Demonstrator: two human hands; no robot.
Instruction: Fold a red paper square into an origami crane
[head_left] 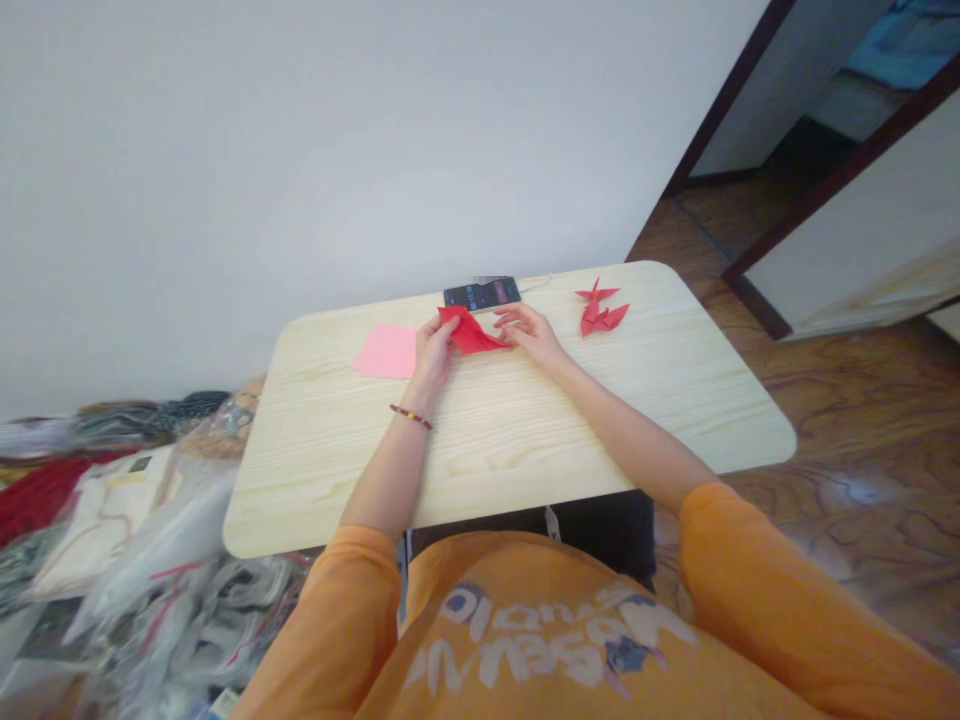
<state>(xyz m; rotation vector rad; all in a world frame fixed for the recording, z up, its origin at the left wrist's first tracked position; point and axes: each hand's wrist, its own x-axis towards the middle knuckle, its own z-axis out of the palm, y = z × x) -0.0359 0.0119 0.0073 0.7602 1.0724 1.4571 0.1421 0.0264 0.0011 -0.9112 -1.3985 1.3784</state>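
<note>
Pinching of red paper (469,332) by left hand (433,350)

Thumb and fingers of left hand closed on one corner of the red paper, above the middle of the wooden table (337,470). Right hand (531,335) open, fingers spread, just beside the paper's tip. Pink square (386,351) to the left, phone (481,294) behind, red crane (598,310) to the right.

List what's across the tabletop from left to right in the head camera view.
pink paper square → left hand → folded red paper → right hand → red origami crane
</note>
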